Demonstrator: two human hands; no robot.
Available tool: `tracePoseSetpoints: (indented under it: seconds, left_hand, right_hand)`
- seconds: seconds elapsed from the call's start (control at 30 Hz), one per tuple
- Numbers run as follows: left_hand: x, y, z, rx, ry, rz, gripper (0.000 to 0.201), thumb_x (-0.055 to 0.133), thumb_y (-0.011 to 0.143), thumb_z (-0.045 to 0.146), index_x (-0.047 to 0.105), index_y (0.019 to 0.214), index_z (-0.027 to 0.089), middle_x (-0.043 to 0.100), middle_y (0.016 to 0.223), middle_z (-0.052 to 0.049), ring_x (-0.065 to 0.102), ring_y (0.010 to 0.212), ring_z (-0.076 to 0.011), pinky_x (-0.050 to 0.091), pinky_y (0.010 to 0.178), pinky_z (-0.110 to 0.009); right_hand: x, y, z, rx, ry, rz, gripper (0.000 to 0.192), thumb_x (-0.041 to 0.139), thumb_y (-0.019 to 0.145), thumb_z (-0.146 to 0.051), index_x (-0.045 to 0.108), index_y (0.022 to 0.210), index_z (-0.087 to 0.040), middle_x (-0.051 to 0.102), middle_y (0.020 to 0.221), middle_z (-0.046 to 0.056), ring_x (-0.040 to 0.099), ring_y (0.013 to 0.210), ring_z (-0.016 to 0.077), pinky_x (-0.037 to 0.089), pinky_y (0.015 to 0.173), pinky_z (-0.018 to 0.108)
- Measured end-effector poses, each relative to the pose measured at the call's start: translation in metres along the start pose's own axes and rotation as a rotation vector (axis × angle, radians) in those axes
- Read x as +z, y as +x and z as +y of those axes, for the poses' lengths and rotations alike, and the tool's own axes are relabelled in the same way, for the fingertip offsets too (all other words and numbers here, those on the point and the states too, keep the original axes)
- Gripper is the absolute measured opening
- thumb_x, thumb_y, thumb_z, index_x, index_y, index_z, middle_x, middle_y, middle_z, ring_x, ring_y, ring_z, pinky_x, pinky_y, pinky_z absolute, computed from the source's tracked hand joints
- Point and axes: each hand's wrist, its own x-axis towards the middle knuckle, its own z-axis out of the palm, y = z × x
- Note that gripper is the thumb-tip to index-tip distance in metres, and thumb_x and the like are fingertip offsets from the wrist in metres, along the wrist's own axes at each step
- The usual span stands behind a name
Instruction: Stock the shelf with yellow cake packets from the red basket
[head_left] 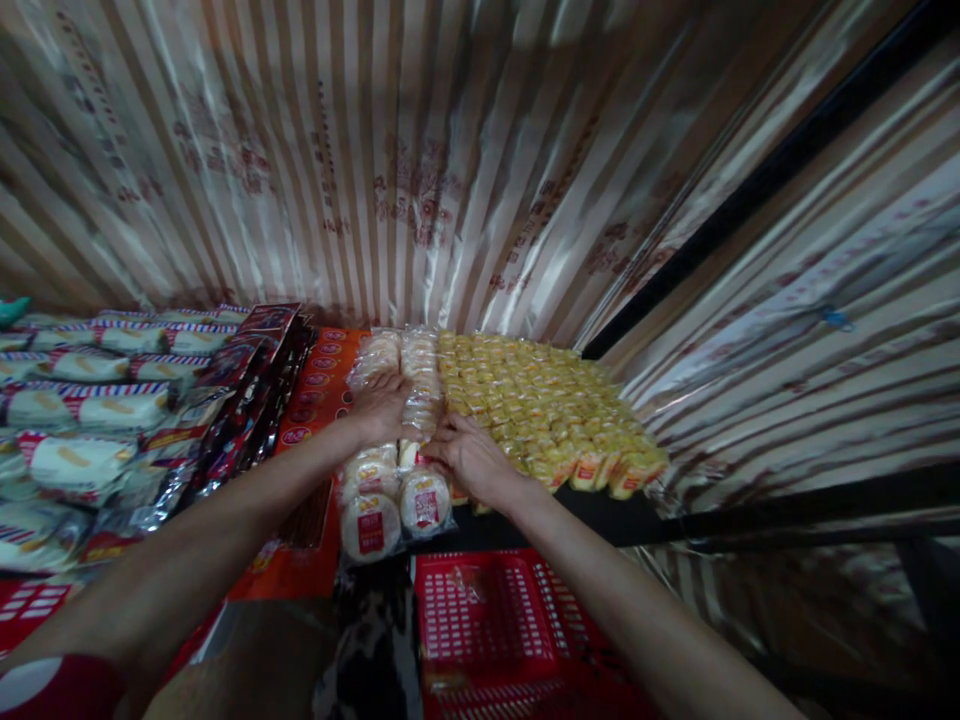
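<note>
Two rows of round, pale flat cakes in clear wrappers with red labels run away from me on the table. My left hand (381, 408) rests over the left row (373, 470), its fingers stretched forward and holding nothing. At the right row (426, 500), my right hand (474, 458) has its fingers bent around a wrapped round cake (411, 453), partly hidden by the fingertips. Just right of that hand, yellow-wrapped small cakes (540, 400) stand in tight rows.
An orange printed sheet or box (319, 375) lies left of the rows, beside dark red packets (255, 370) and white wrapped rolls (112, 405). A red plastic basket (487, 610) sits below the black table edge (600, 518). Striped sheeting (420, 150) hangs behind.
</note>
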Motion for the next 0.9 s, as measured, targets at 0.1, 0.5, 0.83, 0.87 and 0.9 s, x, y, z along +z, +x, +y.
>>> tracePoseSetpoints:
  seconds: [0.1, 0.5, 0.83, 0.87, 0.9]
  left_hand:
    - [0.001, -0.001, 0.000, -0.005, -0.014, 0.006, 0.086, 0.059, 0.066, 0.065, 0.041, 0.131, 0.011, 0.040, 0.140, -0.018, 0.030, 0.133, -0.0317, 0.020, 0.111, -0.040]
    - [-0.011, -0.014, 0.007, -0.036, -0.069, -0.028, 0.091, 0.055, 0.072, 0.062, 0.026, 0.141, 0.009, 0.019, 0.150, -0.020, 0.011, 0.140, -0.0319, 0.014, 0.113, -0.044]
    - [0.006, -0.041, 0.037, 0.052, 0.086, 0.040, 0.102, 0.068, 0.064, 0.056, 0.023, 0.141, 0.006, 0.018, 0.150, -0.021, 0.004, 0.141, -0.0312, 0.010, 0.115, -0.045]
    - [0.006, -0.042, 0.039, 0.032, 0.097, 0.045, 0.101, 0.068, 0.064, 0.055, 0.024, 0.140, 0.005, 0.019, 0.149, -0.022, 0.005, 0.141, -0.0323, 0.010, 0.115, -0.045]
    - [0.006, -0.043, 0.041, 0.017, 0.107, 0.042, 0.100, 0.068, 0.065, 0.055, 0.025, 0.139, 0.004, 0.020, 0.149, -0.023, 0.006, 0.140, -0.0332, 0.011, 0.115, -0.045]
  right_hand:
    - [0.003, 0.006, -0.002, 0.006, -0.009, -0.050, 0.014, 0.057, 0.084, -0.024, 0.070, 0.081, -0.021, 0.067, 0.085, 0.004, 0.048, 0.095, 0.0181, 0.035, 0.084, 0.029]
    - [0.008, 0.010, -0.008, 0.067, -0.304, 0.042, 0.022, 0.047, 0.087, -0.023, 0.067, 0.085, -0.014, 0.065, 0.087, 0.012, 0.047, 0.097, 0.0253, 0.035, 0.083, 0.037]
    - [0.013, -0.012, -0.008, 0.228, -0.104, 0.269, 0.028, 0.045, 0.089, -0.031, 0.063, 0.105, -0.016, 0.062, 0.105, 0.011, 0.048, 0.105, 0.0240, 0.039, 0.091, 0.038]
    - [0.018, -0.022, -0.010, 0.264, -0.068, 0.367, 0.033, 0.044, 0.090, -0.032, 0.058, 0.116, -0.017, 0.059, 0.115, 0.011, 0.046, 0.111, 0.0235, 0.038, 0.095, 0.038]
    - [0.023, -0.032, -0.013, 0.309, -0.044, 0.473, 0.039, 0.043, 0.090, -0.033, 0.051, 0.125, -0.017, 0.054, 0.125, 0.011, 0.042, 0.118, 0.0236, 0.036, 0.099, 0.039]
